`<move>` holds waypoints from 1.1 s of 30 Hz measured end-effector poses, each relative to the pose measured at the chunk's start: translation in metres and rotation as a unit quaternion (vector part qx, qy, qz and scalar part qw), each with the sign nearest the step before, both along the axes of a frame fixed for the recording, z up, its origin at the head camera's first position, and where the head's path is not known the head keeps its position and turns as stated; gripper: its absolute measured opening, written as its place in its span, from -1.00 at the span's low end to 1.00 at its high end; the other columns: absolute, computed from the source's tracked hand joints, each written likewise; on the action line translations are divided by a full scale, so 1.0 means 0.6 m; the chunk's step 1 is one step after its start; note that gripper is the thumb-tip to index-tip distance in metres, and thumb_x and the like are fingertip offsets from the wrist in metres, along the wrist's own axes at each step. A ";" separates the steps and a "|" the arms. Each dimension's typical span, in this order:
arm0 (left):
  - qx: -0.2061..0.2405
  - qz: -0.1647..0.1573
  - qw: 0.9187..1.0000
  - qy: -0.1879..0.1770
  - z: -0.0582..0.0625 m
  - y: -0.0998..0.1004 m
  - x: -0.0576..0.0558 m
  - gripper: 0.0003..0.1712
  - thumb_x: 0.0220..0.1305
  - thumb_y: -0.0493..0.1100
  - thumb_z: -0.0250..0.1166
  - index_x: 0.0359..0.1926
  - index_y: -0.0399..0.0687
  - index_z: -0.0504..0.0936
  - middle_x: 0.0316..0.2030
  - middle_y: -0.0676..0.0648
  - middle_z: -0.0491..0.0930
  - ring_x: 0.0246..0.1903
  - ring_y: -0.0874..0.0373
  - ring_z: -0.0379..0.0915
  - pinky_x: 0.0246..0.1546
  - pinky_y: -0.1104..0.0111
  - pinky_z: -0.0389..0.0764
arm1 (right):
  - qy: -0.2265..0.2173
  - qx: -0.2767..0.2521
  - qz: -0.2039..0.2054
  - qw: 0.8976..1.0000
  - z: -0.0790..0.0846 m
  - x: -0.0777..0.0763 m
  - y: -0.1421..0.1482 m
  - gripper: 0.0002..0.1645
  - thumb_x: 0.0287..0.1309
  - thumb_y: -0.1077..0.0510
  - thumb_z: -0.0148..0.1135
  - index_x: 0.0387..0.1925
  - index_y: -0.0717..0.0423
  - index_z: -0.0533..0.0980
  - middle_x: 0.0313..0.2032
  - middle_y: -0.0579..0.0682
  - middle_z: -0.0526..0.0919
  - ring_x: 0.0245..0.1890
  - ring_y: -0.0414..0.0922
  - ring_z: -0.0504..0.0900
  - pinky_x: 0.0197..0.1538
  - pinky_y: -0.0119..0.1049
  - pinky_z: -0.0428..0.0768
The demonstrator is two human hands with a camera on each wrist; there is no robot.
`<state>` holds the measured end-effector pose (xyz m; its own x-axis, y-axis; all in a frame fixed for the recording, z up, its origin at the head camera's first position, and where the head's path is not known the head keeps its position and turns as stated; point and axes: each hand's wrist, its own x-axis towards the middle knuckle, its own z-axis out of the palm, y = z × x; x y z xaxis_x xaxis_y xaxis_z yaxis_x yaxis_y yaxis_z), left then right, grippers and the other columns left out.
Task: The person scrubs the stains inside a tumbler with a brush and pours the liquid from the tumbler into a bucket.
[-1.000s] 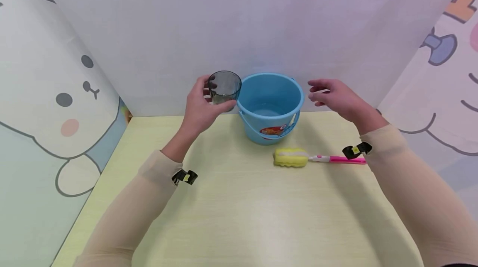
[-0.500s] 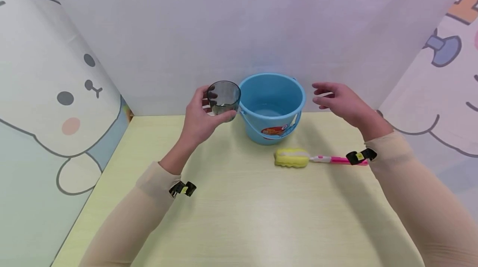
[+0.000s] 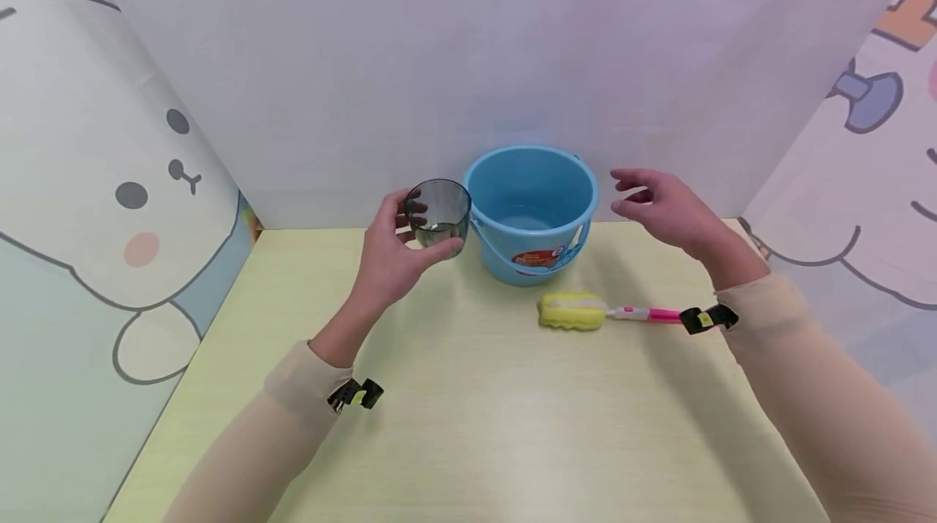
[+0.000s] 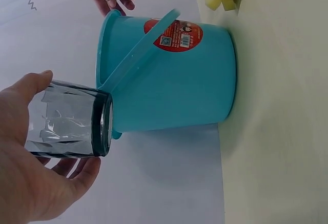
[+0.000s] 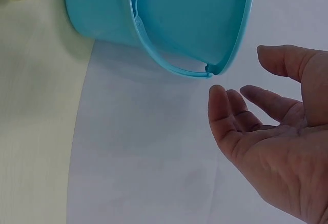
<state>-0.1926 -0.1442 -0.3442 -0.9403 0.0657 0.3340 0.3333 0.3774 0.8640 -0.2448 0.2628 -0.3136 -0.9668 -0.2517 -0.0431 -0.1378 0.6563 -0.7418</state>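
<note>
My left hand (image 3: 391,254) grips a dark, see-through glass cup (image 3: 439,210) from its left side, thumb in front and fingers behind. Held above the table, the cup stands roughly upright, just left of a blue bucket (image 3: 530,218). In the left wrist view the cup's thick base (image 4: 104,124) appears beside the bucket's wall (image 4: 174,90). To the right of the bucket, my right hand (image 3: 669,210) hovers with relaxed fingers and holds nothing. Its fingertips (image 5: 218,93) are apart from the bucket's rim in the right wrist view.
A yellow sponge brush (image 3: 573,311) with a pink and white handle lies on the pale table (image 3: 468,425) in front of the bucket. Part of its handle is hidden by the right wrist strap. A white wall sheet (image 3: 439,35) hangs close behind the bucket.
My left hand has lowered the cup beside the bucket. The right hand has shifted slightly down and to the right, still holding nothing. Bucket and sponge brush stay in place.
</note>
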 end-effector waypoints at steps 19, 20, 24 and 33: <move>-0.016 -0.003 0.998 -0.057 -0.074 -0.009 0.053 0.07 0.11 -0.03 0.69 0.50 -0.13 0.27 0.29 -0.17 0.49 0.25 -0.06 0.44 0.23 -0.03 0.60 | 0.111 0.080 0.007 0.991 -0.060 0.061 -0.003 -0.20 0.45 0.20 0.33 0.58 0.23 0.25 0.38 0.35 0.29 0.29 0.35 0.42 0.26 0.36 0.53; -0.017 -0.004 0.998 -0.062 -0.078 -0.009 0.056 0.07 0.11 -0.04 0.69 0.50 -0.13 0.27 0.29 -0.17 0.49 0.25 -0.07 0.44 0.23 -0.04 0.60 | 0.113 0.084 0.007 0.990 -0.062 0.063 -0.002 -0.20 0.44 0.20 0.33 0.59 0.23 0.25 0.38 0.36 0.29 0.29 0.36 0.42 0.26 0.36 0.53; -0.021 -0.011 0.996 -0.085 -0.094 -0.008 0.068 0.08 0.10 -0.05 0.69 0.49 -0.15 0.25 0.30 -0.17 0.47 0.27 -0.09 0.44 0.26 -0.05 0.59 | 0.120 0.093 0.002 0.988 -0.070 0.069 0.001 -0.18 0.44 0.20 0.34 0.59 0.22 0.24 0.39 0.37 0.28 0.30 0.37 0.41 0.25 0.37 0.54; -0.010 -0.030 0.992 -0.118 -0.130 0.004 0.091 0.06 0.03 -0.12 0.73 0.43 -0.17 0.27 0.27 -0.26 0.49 0.27 -0.10 0.44 0.26 -0.09 0.59 | 0.126 0.095 -0.001 0.987 -0.074 0.077 0.003 -0.18 0.44 0.19 0.34 0.59 0.24 0.23 0.39 0.37 0.27 0.30 0.35 0.36 0.23 0.39 0.53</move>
<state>-0.1383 -0.1418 -0.4222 -0.9865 0.1280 0.1025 0.1443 0.3807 0.9134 -0.1984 0.2648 -0.3579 -0.9532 -0.2607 0.1533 -0.3016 0.7813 -0.5464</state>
